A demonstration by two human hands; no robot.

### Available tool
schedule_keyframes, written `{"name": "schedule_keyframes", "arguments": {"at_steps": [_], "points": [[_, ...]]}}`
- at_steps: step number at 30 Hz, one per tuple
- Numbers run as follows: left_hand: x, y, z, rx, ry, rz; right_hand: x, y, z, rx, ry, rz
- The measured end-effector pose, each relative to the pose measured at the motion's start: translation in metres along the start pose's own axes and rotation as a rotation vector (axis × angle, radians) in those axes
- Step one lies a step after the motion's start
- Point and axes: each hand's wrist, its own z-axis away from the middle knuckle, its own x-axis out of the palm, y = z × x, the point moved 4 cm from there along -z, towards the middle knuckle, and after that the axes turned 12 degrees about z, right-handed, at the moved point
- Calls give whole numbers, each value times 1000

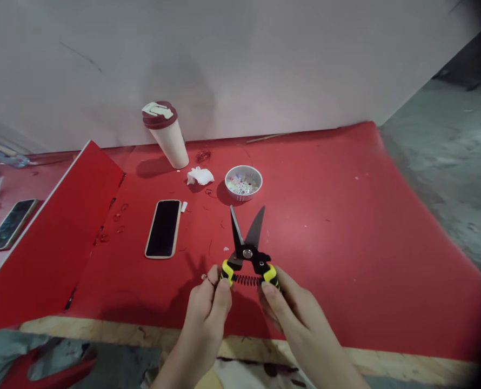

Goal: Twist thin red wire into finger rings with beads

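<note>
Spring-loaded pruning shears (247, 253) with black blades and yellow-and-black handles are held up over the red table, blades spread apart and pointing away from me. My left hand (208, 302) is closed around the left handle, thumb on top, a ring on one finger. Around the right handle my right hand (291, 305) is closed the same way. A coil spring (247, 280) stretches between the two handles. Just beyond the blade tips stands a small round perforated bowl (244, 183) with tiny pale and coloured bits in it.
Left of my hands lies a phone (163, 229) beside a small white piece (184, 207). Behind are a crumpled tissue (200, 175) and a lidded cup (169, 138). A red divider panel (58, 232) rises at left, another phone (11, 225) past it. Thin wire scraps dot the red table (346, 243).
</note>
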Motion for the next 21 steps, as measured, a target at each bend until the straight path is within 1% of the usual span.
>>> {"name": "schedule_keyframes", "arguments": {"at_steps": [2,3,4,6,8,10,13,15,18,20,21], "points": [[6,-5,4,-65,6,122,0,-2,3,-28,35,54],[8,-8,7,-89,38,185,1,-3,5,-28,61,75],[8,-12,9,-107,95,233,3,-4,7,-28,85,95],[7,-22,16,-138,216,251,8,-7,12,-28,124,127],[5,-30,22,-152,264,203,14,-8,17,-27,136,120],[5,-34,28,-126,229,93,21,-5,21,-16,160,79],[8,-33,34,-14,108,-86,26,8,27,28,251,19],[10,-30,34,38,79,-142,28,14,26,36,255,-4],[9,-22,21,71,96,-167,19,9,20,-24,209,11],[6,-14,8,89,94,-173,7,0,14,-50,202,147],[5,-10,1,99,68,-180,2,-5,12,-77,151,229]]}}
